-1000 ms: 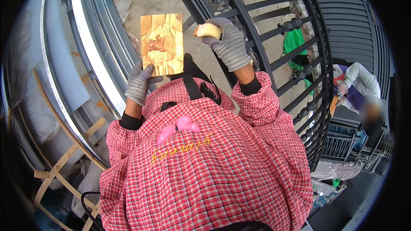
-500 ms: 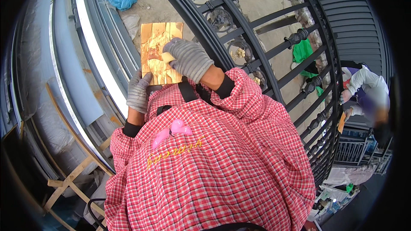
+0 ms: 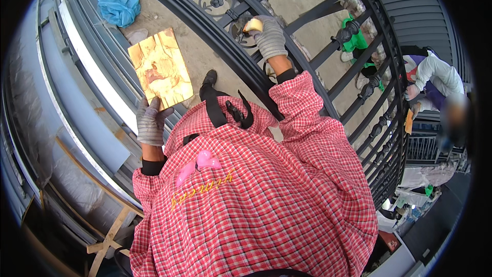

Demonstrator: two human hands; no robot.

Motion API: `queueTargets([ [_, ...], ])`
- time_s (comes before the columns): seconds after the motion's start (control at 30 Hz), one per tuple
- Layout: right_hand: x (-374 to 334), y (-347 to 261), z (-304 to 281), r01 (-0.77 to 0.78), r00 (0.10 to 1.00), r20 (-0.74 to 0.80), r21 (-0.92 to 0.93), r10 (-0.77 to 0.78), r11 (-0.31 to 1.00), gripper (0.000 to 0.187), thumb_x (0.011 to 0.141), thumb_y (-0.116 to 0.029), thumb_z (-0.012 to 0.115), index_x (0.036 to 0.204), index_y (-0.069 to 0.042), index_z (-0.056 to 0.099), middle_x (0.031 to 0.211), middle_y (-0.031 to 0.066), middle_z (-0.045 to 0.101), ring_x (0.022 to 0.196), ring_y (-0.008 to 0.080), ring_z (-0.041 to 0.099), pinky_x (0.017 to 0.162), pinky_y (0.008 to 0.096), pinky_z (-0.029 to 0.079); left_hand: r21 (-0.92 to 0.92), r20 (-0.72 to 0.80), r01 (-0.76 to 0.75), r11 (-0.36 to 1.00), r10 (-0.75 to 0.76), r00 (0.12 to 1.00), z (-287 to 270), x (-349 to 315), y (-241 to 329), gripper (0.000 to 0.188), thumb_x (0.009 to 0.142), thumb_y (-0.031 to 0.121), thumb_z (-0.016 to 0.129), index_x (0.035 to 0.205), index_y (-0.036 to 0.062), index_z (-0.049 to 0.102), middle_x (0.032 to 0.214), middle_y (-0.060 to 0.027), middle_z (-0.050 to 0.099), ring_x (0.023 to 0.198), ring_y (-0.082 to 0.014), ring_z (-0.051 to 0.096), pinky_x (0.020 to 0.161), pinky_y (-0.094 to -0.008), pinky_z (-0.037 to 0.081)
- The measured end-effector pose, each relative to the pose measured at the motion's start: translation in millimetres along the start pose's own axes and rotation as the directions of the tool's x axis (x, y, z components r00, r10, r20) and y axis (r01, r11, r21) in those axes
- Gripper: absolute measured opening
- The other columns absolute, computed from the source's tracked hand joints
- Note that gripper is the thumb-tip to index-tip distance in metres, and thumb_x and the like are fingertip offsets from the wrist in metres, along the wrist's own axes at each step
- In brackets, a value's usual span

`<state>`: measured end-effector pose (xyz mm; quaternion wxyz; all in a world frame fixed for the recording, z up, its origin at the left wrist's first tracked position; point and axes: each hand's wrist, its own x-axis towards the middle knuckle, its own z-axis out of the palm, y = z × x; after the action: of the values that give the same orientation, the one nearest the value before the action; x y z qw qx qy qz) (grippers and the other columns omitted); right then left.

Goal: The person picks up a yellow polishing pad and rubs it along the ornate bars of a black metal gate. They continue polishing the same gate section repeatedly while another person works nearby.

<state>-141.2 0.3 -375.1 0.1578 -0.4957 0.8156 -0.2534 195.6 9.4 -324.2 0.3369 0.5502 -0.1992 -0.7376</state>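
Left of centre, gloved left hand (image 3: 151, 125) pinches the gold-smeared board (image 3: 161, 69) between thumb and fingers at its lower edge, apparently to keep the face clear. Upper centre, over the dark metal railing (image 3: 215, 43), a pale sponge-like block (image 3: 253, 25) sits in the gloved right hand's (image 3: 270, 38) curled fingers, one end jutting out, likely kept free; contact with the railing can't be told.
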Motion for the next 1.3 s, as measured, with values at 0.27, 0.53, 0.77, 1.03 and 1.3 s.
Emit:
queueTargets([
  [0.27,-1,10,-2,-0.016,0.988,0.153,-0.1,0.031,0.995,0.028,0.063,-0.017,0.065,0.088,-0.007,0.057,0.085,0.014,0.057,0.084,0.0303,0.054,0.074,0.0364,0.043,0.008,-0.023,0.021,1.0,-0.021,1.0,-11,3,-3,0.042,0.078,0.01,0.054,0.114,-0.0046,0.037,0.097,-0.0139,0.055,0.074,-0.0204,0.06,0.054,-0.0253,0.053],
  [0.53,-3,5,0,-0.002,0.968,0.243,-0.238,0.062,0.971,0.031,0.061,-0.01,0.065,0.092,-0.007,0.056,0.087,0.0142,0.057,0.082,0.03,0.055,0.073,0.0349,0.043,0.012,-0.02,0.007,1.0,-0.006,1.0,-12,5,-4,0.042,0.079,0.01,0.053,0.114,-0.0057,0.037,0.097,-0.0144,0.055,0.074,-0.0201,0.06,0.053,-0.0246,0.053],
  [0.77,5,3,3,0.089,0.995,0.05,-0.104,-0.084,0.991,0.024,0.061,-0.009,0.065,0.084,-0.006,0.059,0.082,0.014,0.058,0.077,0.029,0.056,0.068,0.0344,0.044,0.005,-0.014,0.03,1.0,-0.03,0.999,-22,8,-4,0.041,0.078,0.011,0.055,0.113,-0.0027,0.039,0.096,-0.0128,0.056,0.074,-0.0209,0.06,0.055,-0.0262,0.053],
  [1.03,-1,-6,-2,0.144,0.986,0.088,-0.042,-0.14,0.989,0.034,0.059,-0.008,0.066,0.091,-0.007,0.056,0.086,0.0131,0.056,0.079,0.0291,0.054,0.071,0.0348,0.043,-0.005,-0.063,0.018,1.0,-0.018,0.998,-23,3,-8,0.041,0.078,0.01,0.054,0.113,-0.0046,0.038,0.097,-0.0127,0.055,0.076,-0.0198,0.06,0.053,-0.0252,0.053],
  [1.3,-11,-11,3,0.181,0.959,0.234,-0.077,-0.159,0.981,0.027,0.061,-0.014,0.064,0.088,-0.011,0.059,0.089,0.0126,0.057,0.084,0.0297,0.054,0.075,0.0348,0.043,0.005,-0.04,0.037,0.999,-0.036,0.999,-22,4,-6,0.038,0.079,0.01,0.054,0.111,-0.0031,0.039,0.095,-0.0126,0.056,0.072,-0.0203,0.06,0.054,-0.0259,0.053],
])
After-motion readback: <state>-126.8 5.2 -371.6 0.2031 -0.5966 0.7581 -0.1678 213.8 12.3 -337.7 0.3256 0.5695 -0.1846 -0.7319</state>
